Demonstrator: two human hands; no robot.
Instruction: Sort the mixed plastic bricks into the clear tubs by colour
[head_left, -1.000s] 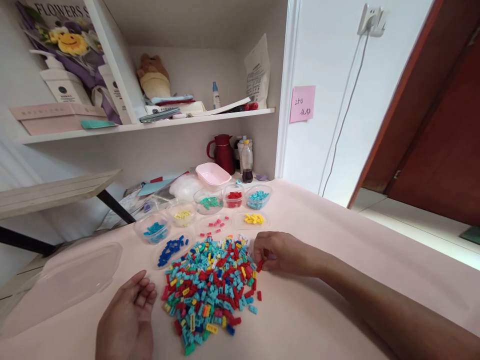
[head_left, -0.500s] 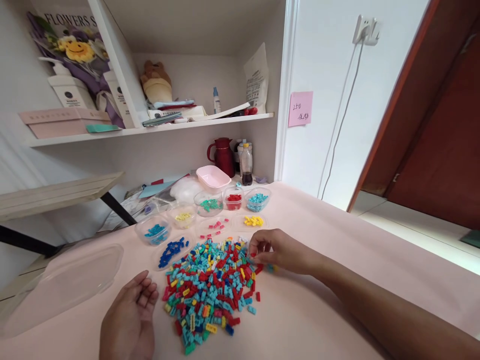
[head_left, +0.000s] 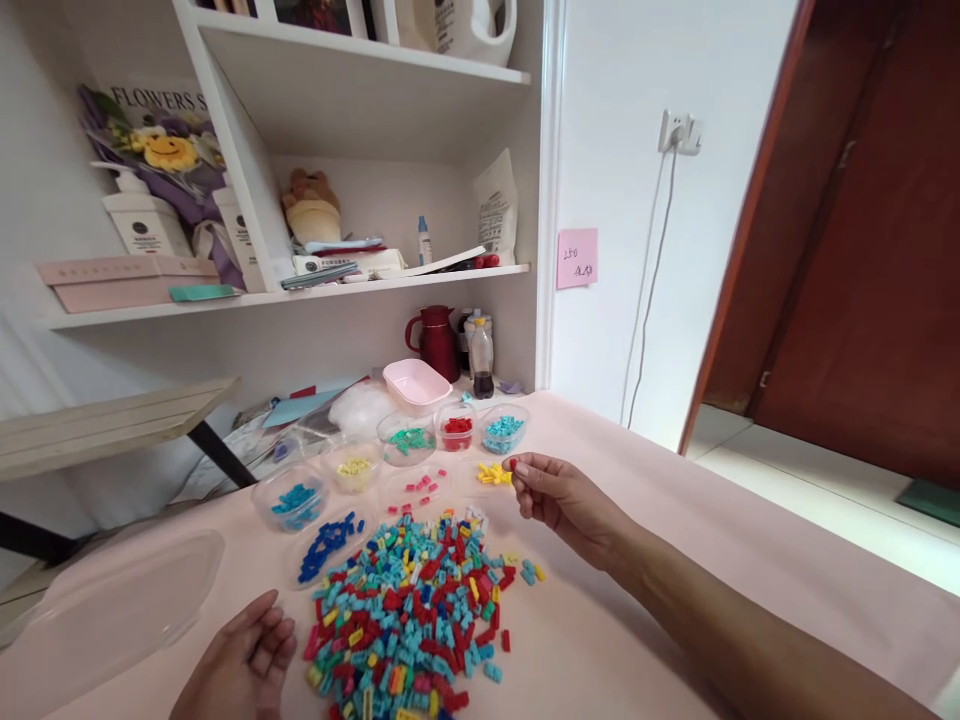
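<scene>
A big heap of mixed small toy bricks [head_left: 412,610] covers the pink cloth in front of me. My right hand [head_left: 559,500] is raised past the heap's far right side. Its thumb and fingertips pinch a red toy brick [head_left: 513,464], beside the tub of yellow bricks [head_left: 491,474]. My left hand [head_left: 244,655] lies left of the heap, palm turned inward, fingers loosely bent and holding nothing. Behind the heap stand clear tubs of red bricks [head_left: 457,430], light blue bricks [head_left: 502,430], green bricks [head_left: 411,440], pink bricks [head_left: 424,487] and dark blue bricks [head_left: 330,545].
At the left lie more tubs, of blue bricks [head_left: 296,503] and pale yellow bricks [head_left: 354,468], and a clear lid [head_left: 142,590]. A pink basin [head_left: 417,385], a red jug [head_left: 437,345] and a bottle [head_left: 482,360] stand at the back, under a shelf [head_left: 375,285].
My right hand has lifted away from the heap's right edge towards the far tubs with a red brick in its fingertips. The view has tilted up; my left hand stays beside the heap.
</scene>
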